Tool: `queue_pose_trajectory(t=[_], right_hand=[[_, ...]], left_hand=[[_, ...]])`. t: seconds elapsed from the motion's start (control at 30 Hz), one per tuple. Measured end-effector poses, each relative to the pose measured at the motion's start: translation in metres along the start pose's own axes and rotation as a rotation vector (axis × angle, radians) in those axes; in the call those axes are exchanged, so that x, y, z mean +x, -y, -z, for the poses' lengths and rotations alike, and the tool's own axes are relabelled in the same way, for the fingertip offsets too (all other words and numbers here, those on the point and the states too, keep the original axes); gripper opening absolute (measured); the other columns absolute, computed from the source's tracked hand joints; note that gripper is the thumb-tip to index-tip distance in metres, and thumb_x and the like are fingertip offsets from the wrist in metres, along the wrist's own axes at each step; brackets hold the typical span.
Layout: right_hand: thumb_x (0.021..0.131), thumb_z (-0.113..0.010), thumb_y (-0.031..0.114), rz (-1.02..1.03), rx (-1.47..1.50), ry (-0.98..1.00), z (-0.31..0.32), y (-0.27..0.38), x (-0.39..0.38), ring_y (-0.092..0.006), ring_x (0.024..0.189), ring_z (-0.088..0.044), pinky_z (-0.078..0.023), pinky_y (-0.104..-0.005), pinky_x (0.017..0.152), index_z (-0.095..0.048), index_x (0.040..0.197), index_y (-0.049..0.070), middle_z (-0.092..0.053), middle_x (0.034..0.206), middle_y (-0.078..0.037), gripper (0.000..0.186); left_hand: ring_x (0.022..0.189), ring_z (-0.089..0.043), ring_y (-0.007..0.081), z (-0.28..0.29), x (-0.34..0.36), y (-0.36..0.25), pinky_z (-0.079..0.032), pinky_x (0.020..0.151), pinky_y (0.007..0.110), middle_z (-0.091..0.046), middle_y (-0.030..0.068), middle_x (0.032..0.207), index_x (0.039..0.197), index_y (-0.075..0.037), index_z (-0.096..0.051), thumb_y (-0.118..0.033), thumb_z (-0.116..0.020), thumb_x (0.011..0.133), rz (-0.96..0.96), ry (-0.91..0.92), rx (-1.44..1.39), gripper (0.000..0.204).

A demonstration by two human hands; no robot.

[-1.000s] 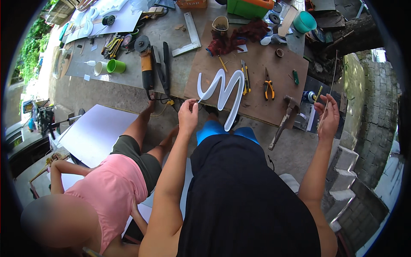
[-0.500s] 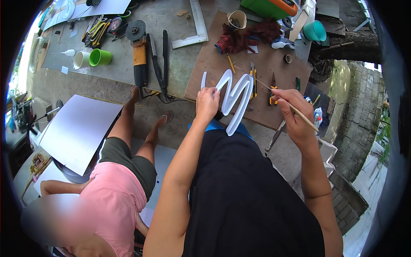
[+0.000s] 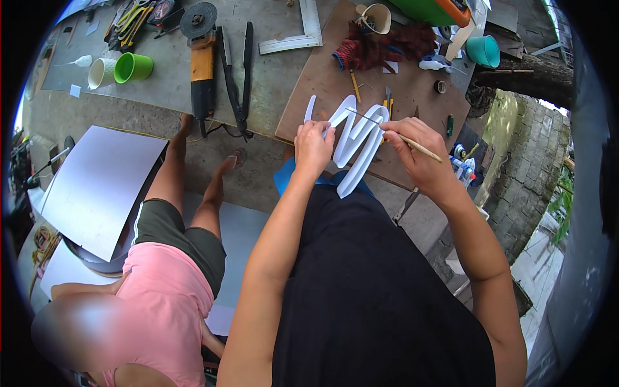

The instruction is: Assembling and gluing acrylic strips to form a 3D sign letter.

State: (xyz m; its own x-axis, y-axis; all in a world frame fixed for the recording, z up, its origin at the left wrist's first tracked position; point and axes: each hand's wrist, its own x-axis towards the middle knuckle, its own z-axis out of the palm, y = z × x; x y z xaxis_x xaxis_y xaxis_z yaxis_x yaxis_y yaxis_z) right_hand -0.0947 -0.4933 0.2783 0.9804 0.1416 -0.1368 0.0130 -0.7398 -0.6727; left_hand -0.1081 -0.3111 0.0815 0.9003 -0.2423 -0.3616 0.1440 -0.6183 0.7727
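A white zigzag piece with raised walls (image 3: 360, 163), shaped like a cursive letter, is held over the near edge of the brown board (image 3: 309, 84). My left hand (image 3: 314, 149) pinches its left part between thumb and fingers. In my right hand (image 3: 419, 148) is a slim wooden-handled tool (image 3: 425, 150) with a long thin dark shaft. That shaft crosses above the upper bends of the white piece; whether its tip touches the piece I cannot tell. Behind the piece lie a yellow utility knife (image 3: 387, 98) and a pencil (image 3: 355, 86).
An angle grinder (image 3: 202, 71), a flat iron (image 3: 237, 84) and a metal square (image 3: 311, 26) lie on the table. Red gloves (image 3: 367, 51), a teal cup (image 3: 483, 51) and a green cup (image 3: 133, 67) stand farther off. A person in a pink shirt (image 3: 164, 277) is close at my left.
My right hand has moved left, bringing the tool's shaft over the white piece. The view has shifted slightly. My left hand still grips the piece.
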Motion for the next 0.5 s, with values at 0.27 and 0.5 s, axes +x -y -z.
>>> queue_pose_trajectory(t=[0.27, 0.5], right_hand=[[0.092, -0.064, 0.011, 0.012, -0.053, 0.046, -0.0059, -0.0039, 0.0064, -0.0338, 0.079, -0.063, -0.050, -0.0402, 0.071, -0.066, 0.095, -0.001, -0.067, 0.087, -0.016, 0.013], [0.092, -0.064, 0.011, 0.014, -0.076, 0.058, -0.0084, -0.0003, 0.0063, -0.0333, 0.076, -0.061, -0.049, -0.0404, 0.069, -0.067, 0.095, 0.000, -0.065, 0.083, -0.015, 0.011]], left_hand=[[0.099, -0.059, 0.0322, -0.0011, 0.0000, -0.0015, -0.047, 0.085, 0.045, -0.065, 0.0126, 0.101, 0.102, -0.005, -0.073, -0.026, -0.066, 0.089, 0.034, -0.002, -0.010, 0.026], [0.097, -0.062, 0.0330, 0.0011, -0.0017, -0.0058, -0.049, 0.086, 0.043, -0.067, 0.0149, 0.100, 0.101, -0.003, -0.074, -0.026, -0.066, 0.091, 0.028, -0.025, 0.006, 0.026]])
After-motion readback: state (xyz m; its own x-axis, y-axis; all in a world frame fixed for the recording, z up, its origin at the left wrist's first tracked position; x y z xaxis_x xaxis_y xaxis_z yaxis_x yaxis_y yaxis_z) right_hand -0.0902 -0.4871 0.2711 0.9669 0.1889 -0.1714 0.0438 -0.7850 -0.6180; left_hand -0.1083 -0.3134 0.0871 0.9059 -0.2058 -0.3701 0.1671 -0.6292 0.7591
